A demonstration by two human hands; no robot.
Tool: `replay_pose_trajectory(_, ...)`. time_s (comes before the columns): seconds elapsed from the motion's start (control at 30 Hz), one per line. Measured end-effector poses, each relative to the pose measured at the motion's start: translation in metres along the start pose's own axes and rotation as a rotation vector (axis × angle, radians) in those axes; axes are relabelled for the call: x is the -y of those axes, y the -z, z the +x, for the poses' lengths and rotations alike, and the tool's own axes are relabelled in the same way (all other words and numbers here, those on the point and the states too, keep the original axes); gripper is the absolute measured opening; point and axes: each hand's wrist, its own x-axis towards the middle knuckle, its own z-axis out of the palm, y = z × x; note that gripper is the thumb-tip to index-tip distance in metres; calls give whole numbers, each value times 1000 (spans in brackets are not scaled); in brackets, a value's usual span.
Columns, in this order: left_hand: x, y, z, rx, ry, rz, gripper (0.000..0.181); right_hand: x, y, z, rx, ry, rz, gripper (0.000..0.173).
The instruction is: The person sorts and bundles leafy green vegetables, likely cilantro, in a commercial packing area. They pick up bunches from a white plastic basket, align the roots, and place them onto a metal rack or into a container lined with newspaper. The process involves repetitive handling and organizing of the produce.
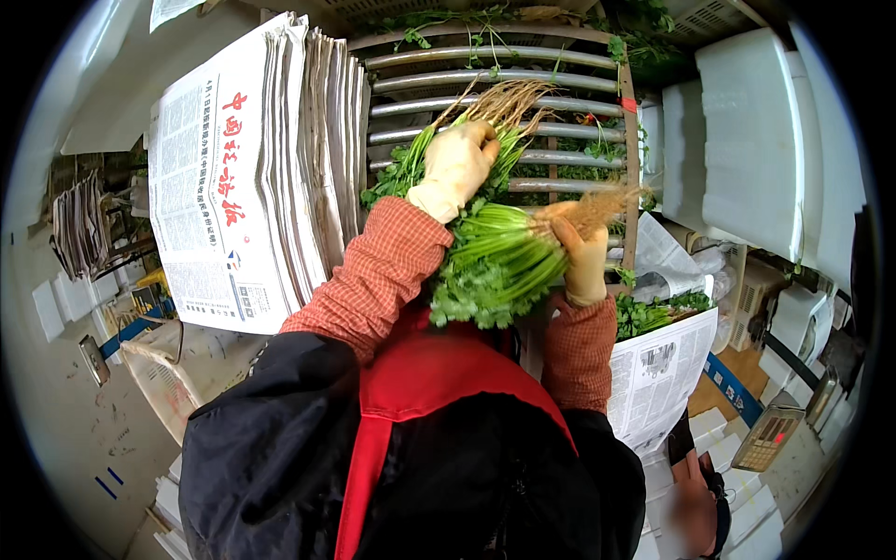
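Note:
My left hand, in a pale rubber glove, is curled over the stems of a coriander bunch. That bunch lies on a rack of metal bars, its brown roots pointing away from me. In my right hand, also gloved, is a second coriander bunch, gripped near the root end. Its leaves hang toward my red apron, and its roots look blurred. Both forearms wear orange checked sleeves.
A tall stack of newspapers stands left of the rack. White foam boxes are at right. Below them, newspaper borders more coriander. A digital scale stands lower right, near another person. Loose sprigs hang on the rack's far bars.

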Motion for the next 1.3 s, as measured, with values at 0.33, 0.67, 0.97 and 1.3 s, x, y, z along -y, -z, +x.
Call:
replay_pose_trajectory(0.33, 6, -24, 15, -218, -58, 157, 24, -27, 35, 114, -110, -190, -227, 18)
replay_pose_trajectory(0.67, 67, -1, 32, 62, 330, 163, 62, -31, 25, 156, -28, -347, -232, 32)
replay_pose_trajectory(0.97, 44, -11, 59, 235, 180, 53, 69, -26, 14, 147, 57, -332, -314, 32)
replay_pose_trajectory(1.3, 44, 4, 54, 570, -80, -350, 74, 2, -18, 92, 60, -177, 104, 22)
